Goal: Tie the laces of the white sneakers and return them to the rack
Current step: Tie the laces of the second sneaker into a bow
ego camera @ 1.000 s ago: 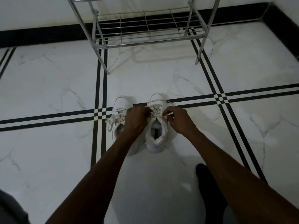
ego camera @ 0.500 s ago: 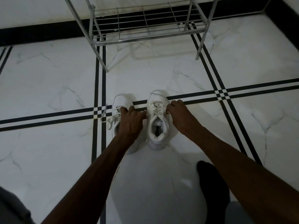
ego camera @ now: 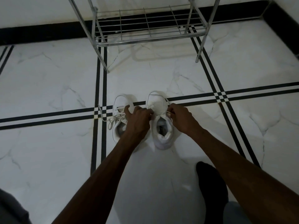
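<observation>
A dark sock [ego camera: 210,180] stood nearest on the floor [ego camera: 48,151]. Beyond it, the left hand [ego camera: 137,120] and right hand [ego camera: 181,118] each pinched a lace end of the right sneaker [ego camera: 161,136]. The left sneaker [ego camera: 120,110], partly hidden, lay alongside with loose laces [ego camera: 110,120]. Farthest, the rack [ego camera: 145,38] held nothing on its bottom shelf, its top cut off.
</observation>
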